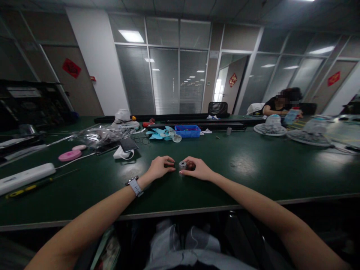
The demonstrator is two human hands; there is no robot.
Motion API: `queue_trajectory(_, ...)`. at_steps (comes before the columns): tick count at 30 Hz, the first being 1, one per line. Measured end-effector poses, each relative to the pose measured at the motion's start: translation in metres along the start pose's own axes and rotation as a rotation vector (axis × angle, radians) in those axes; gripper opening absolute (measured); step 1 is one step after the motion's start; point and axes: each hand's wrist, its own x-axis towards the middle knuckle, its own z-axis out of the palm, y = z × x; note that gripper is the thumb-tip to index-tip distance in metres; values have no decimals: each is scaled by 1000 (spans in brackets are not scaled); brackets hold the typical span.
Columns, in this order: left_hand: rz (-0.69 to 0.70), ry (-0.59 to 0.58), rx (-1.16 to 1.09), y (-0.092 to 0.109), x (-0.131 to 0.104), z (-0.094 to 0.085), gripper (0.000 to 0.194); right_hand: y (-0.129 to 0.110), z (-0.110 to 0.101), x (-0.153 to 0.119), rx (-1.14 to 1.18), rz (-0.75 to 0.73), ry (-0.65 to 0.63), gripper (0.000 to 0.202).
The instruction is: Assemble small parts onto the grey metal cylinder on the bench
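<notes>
A small grey metal cylinder [182,167] with a dark mark on its top stands upright on the green table, in front of me. My right hand [198,168] curls round its right side, thumb at the front and fingers behind. To the left of the cylinder is my left hand [161,167], fingers curved and apart with a gap to the thumb; it holds nothing. A watch with a pale strap [135,186] is on my left wrist.
Farther back are a blue tray [188,131], light blue fan blades [161,133] and another small cylinder [228,131]. A white power strip [26,178] and a yellow-handled screwdriver [29,188] lie left. Fan parts [270,126] and a seated person [281,103] are at right.
</notes>
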Motion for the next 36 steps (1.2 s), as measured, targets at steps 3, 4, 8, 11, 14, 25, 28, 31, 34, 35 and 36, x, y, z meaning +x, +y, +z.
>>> queue_trajectory(3,1,21,62,3,-1,0,26,-1,0,0,4,-1,-1,43)
queue_trajectory(4,-2,27,70,4,-1,1,24,-1,0,0,1,-2,1,43)
queue_trajectory(8,26,159,-57,16,-1,5,27,-1,-1,0,-7,-10,2,43)
queue_trajectory(11,132,295,-176,31,-2,8,24,-1,-1,0,-4,-12,-1,43)
queue_trajectory(14,174,278,-253,45,-5,13,18,0,-1,0,-12,-10,2,44)
queue_trajectory(25,233,122,-228,51,-8,16,11,0,-1,0,-40,-30,0,42)
queue_trajectory(28,230,71,-283,49,-7,16,16,0,-1,0,-49,-32,0,42)
queue_trajectory(31,207,18,-394,46,-5,17,20,1,-1,1,-53,-34,1,43)
queue_trajectory(34,188,-19,-468,43,-3,18,23,1,-1,1,-46,-34,-1,44)
queue_trajectory(35,183,-21,-466,42,-3,19,24,1,-1,1,-42,-33,-2,44)
queue_trajectory(36,181,-18,-455,42,-2,19,26,1,-1,1,-37,-34,-3,43)
